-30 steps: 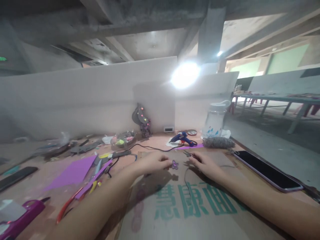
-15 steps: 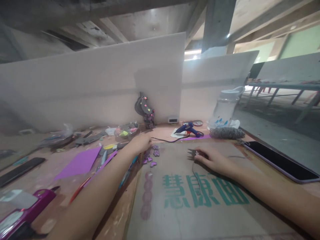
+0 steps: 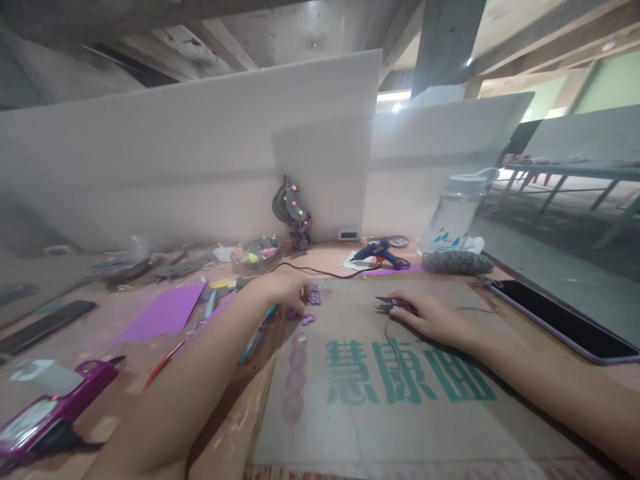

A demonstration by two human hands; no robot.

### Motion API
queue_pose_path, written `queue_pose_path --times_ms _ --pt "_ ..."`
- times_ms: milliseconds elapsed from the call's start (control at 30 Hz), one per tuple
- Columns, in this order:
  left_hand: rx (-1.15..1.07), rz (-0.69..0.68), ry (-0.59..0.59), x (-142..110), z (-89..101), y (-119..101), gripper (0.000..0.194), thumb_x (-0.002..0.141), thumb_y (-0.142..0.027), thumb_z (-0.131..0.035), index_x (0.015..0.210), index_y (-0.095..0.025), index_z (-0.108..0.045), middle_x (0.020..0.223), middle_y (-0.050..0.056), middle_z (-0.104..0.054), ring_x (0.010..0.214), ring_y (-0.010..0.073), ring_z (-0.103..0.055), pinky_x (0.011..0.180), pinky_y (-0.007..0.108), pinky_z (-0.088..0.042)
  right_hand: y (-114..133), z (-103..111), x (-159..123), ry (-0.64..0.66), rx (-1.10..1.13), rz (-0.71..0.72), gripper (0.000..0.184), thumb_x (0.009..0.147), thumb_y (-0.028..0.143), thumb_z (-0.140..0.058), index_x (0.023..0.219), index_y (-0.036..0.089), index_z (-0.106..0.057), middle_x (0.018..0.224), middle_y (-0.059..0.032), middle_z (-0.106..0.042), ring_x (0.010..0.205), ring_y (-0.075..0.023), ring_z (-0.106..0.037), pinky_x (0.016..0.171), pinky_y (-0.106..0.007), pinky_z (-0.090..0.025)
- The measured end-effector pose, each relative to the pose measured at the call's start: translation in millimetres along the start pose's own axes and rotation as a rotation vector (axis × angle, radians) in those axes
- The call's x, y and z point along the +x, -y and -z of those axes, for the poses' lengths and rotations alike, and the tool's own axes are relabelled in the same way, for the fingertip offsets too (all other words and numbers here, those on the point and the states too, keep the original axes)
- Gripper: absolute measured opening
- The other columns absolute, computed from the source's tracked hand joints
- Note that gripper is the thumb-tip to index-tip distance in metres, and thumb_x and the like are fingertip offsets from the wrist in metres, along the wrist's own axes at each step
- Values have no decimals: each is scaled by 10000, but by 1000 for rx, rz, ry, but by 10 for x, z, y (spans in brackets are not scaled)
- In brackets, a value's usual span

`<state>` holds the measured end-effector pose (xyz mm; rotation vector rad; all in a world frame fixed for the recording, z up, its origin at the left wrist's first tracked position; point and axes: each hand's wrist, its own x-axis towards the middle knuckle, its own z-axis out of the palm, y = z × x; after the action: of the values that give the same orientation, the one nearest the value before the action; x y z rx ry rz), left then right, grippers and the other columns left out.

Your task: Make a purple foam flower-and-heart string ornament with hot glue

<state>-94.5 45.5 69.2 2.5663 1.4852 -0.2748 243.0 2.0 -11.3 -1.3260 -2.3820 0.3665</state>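
My left hand [image 3: 283,288] reaches to the left edge of a brown cardboard sheet [image 3: 410,420] printed with green characters. Its fingers curl down onto a cluster of small purple pieces [image 3: 306,308]; whether it grips one I cannot make out. My right hand [image 3: 430,317] rests on the cardboard, fingers closed around small dark snips [image 3: 387,303] whose points stick out to the left. A thin dark wire [image 3: 387,333] trails from that hand across the cardboard.
A blue glue gun [image 3: 376,253], a clear water bottle [image 3: 457,212] and a grey bundle [image 3: 456,263] stand behind. A dark tablet [image 3: 560,320] lies right. Purple sheet [image 3: 163,312], clear bowl [image 3: 254,253], dark phone [image 3: 45,325] and magenta tool [image 3: 55,413] lie left.
My left hand moved left from the cardboard's centre to the purple pieces at its edge. My right hand stayed with the snips. The camera tilted downward.
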Motion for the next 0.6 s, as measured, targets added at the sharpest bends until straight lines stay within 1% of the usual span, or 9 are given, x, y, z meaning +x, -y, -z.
queue_pose_path --times_ms 67,133,267,367,467,533,600 --pt "7 3 22 11 -11 -8 413 601 -354 -782 996 -240 -737 945 17 -758 820 203 -677 619 232 -441 0 2 3 8 -3 -1 360 979 495 -449 1101 216 -642 1020 -91 -709 897 -259 -640 789 -380 -474" --pt "5 4 37 20 -6 -7 382 615 -305 -762 989 -233 -741 947 21 -759 823 201 -675 627 232 -441 0 6 9 8 -12 -1 369 975 497 -452 1109 211 -643 1020 -95 -709 893 -260 -639 778 -378 -473" --pt "-34 0 28 26 30 47 295 701 -353 -712 973 -244 -743 966 11 -765 849 186 -678 643 220 -446 -4 16 15 16 -14 -3 378 972 502 -452 1110 206 -643 1032 -100 -708 912 -266 -640 791 -381 -472" --pt "-58 7 -34 22 46 98 267 784 -397 -639 980 -241 -734 967 12 -765 834 178 -679 636 223 -445 -4 21 13 25 -9 -15 371 972 499 -453 1100 209 -645 1023 -95 -708 903 -264 -641 788 -386 -477" --pt "-62 28 -106 10 60 103 281 811 -375 -598 1022 -237 -722 993 26 -762 828 186 -681 630 236 -444 15 30 10 21 5 -13 366 972 490 -455 1093 204 -648 1012 -99 -709 893 -267 -639 787 -396 -482" --pt "-54 42 -148 -5 73 59 286 802 -349 -600 1032 -231 -721 1024 42 -759 849 204 -682 639 250 -446 39 41 9 1 20 -16 360 968 482 -464 1089 201 -653 1018 -105 -714 899 -271 -638 793 -400 -486" --pt "-44 35 -180 -22 74 -34 254 800 -331 -598 992 -232 -730 1029 51 -758 867 220 -680 662 261 -448 64 55 12 -34 35 -31 354 961 471 -469 1075 196 -660 1017 -107 -719 900 -273 -638 789 -396 -490"
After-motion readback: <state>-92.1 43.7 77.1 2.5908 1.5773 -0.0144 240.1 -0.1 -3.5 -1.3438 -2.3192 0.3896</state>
